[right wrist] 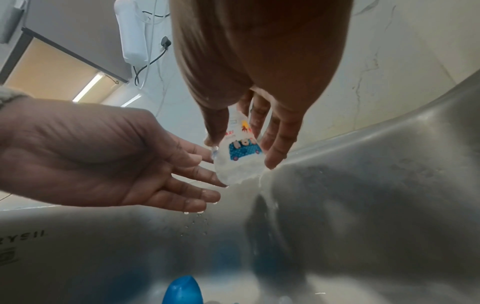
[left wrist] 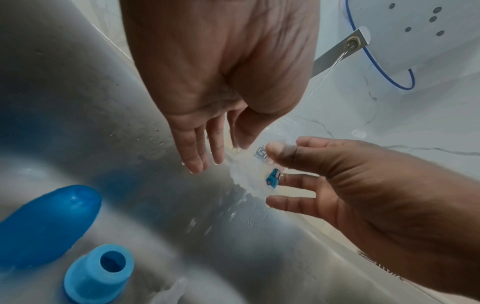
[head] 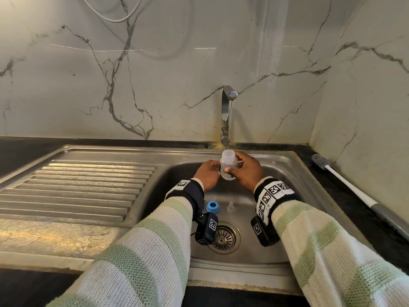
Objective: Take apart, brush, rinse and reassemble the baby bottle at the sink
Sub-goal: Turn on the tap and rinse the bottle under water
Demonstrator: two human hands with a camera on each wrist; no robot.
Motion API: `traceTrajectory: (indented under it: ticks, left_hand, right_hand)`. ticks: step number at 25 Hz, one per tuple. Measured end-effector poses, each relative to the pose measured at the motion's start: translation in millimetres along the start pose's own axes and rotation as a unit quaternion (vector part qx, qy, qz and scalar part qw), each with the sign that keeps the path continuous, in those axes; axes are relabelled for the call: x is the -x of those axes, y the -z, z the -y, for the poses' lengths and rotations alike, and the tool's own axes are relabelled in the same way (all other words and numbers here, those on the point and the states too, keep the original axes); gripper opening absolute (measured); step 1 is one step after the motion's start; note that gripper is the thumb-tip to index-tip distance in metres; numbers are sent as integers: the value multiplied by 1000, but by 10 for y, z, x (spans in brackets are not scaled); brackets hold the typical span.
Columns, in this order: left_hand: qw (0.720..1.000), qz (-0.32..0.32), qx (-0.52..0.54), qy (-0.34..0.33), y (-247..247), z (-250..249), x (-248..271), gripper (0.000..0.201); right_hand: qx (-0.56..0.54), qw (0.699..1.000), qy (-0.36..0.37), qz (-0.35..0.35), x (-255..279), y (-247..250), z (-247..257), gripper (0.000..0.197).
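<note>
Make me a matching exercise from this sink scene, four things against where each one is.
Things:
1. bottle body
2. blue collar ring
3. clear teat
4. bottle brush

Places:
A. on the dark counter right of the basin
B. on the basin floor, beside the clear teat
C. held under the running tap
D. on the basin floor, right of the ring

Pairs: 1-C, 2-B, 3-D, 4-A
</note>
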State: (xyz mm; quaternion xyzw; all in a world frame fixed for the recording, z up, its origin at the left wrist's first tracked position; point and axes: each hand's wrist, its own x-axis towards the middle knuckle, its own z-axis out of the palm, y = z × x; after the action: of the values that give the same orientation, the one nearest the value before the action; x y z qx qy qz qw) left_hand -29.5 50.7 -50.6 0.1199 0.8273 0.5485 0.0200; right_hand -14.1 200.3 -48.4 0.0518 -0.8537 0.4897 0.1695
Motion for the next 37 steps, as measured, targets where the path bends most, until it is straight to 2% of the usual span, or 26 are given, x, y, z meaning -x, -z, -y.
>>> traceTrajectory:
  ticks: [2,5,8,11,13,16,19,21,24,27,29,32,34,37]
  left_hand:
    - [999,-3,-43,2,18,50,-27,31]
    - [995,13,-93,16,27,108,-65,32]
    - [995,11,-98,24,43,123,-76,29]
    - [995,-4,-96,28,55,130,-86,30]
    - [995,-14,-95,33,61,148,-89,30]
    - [994,-34,-94,39,78,162,-110,31]
    - [994,-30,-99,35,70,158,-114,32]
    - [994,-39,-98,37,82,158,-125,31]
    - [994,-38,-98,34,88,166,-122,30]
    - [994,-51,-95,36,89,177,-131,29]
    - [993,-50,-103,30,76,174,-115,28]
    - [992,-51,-109,26,85,171,-124,28]
    - [992,-52,-113,20,86,174,-124,28]
    - [991,-42,-126,16,80,174,-110,28]
  right_hand:
    - [17,1000,6,22,8,-1,-17,57]
    - [20,1000,-1,7,11,14,-41,58]
    - [43,998,0,38,0,3,-29,57]
    - [29,999,-6,18,-8,4,-27,56]
    - [40,998,0,43,-7,-17,-30,56]
    - [27,999,-5,20,-26,-13,-58,55]
    - [65,996,-2,65,-39,-15,-84,51]
    - [48,998,-10,31,-49,-11,-92,51]
    - [65,996,-9,61,-52,-35,-75,49]
    - [38,999,-21,23,-70,-20,-114,49]
    - [59,997,-16,40,-69,-33,-135,46]
    - [54,998,-20,20,-80,-5,-137,49]
    - [75,996,-13,47,-91,-12,-137,48]
    - [58,998,-13,17,-81,-7,-130,49]
